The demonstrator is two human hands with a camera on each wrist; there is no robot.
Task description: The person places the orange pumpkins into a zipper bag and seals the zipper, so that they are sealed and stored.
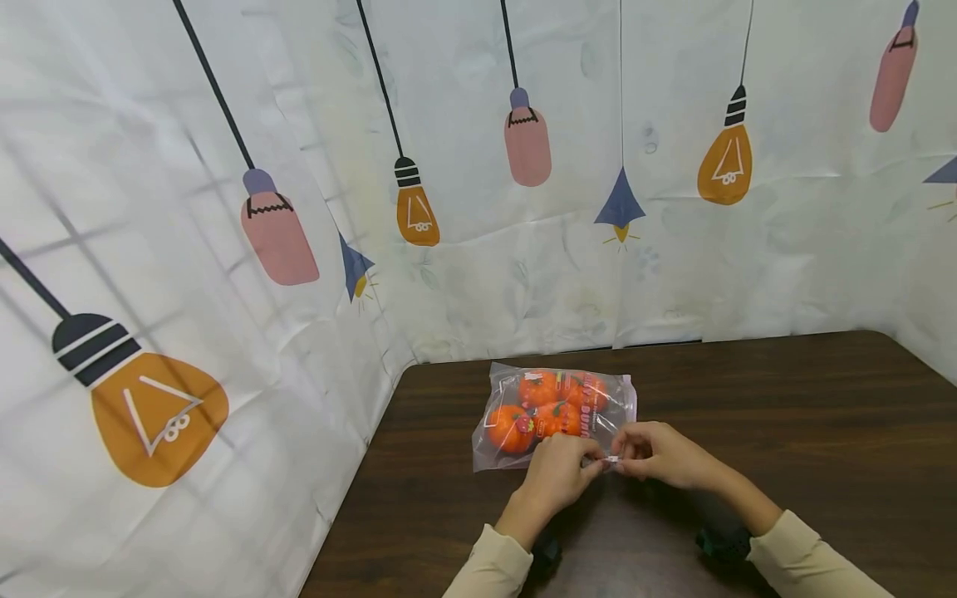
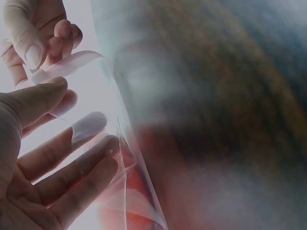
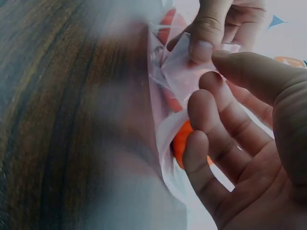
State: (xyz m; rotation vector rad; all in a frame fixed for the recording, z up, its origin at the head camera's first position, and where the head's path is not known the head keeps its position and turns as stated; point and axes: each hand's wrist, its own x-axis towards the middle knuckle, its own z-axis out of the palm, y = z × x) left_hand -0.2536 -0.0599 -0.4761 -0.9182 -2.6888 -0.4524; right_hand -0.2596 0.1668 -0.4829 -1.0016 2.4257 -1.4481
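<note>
A clear plastic zip bag (image 1: pixel 488 457) with pink lettering lies on the table, holding several round orange fruit-like things (image 1: pixel 510 429). At its near right corner, my left hand (image 1: pixel 557 472) pinches the bag's edge between thumb and forefinger. Just to the right, my right hand (image 1: pixel 668 453) pinches the same edge, its fingertips close to the left ones. A small white piece (image 1: pixel 612 458) shows between the two hands. In the left wrist view, the other left fingers spread behind the clear film (image 2: pixel 125 191). The right wrist view shows the pinched film (image 3: pixel 180 72) crumpled between both hands.
The dark wood-grain table (image 1: pixel 785 415) extends right and toward the back. White cloth (image 1: pixel 478 282) printed with hanging lamps stands behind it and along its left side. Dark devices sit at both wrists, one at the right wrist (image 1: pixel 721 544).
</note>
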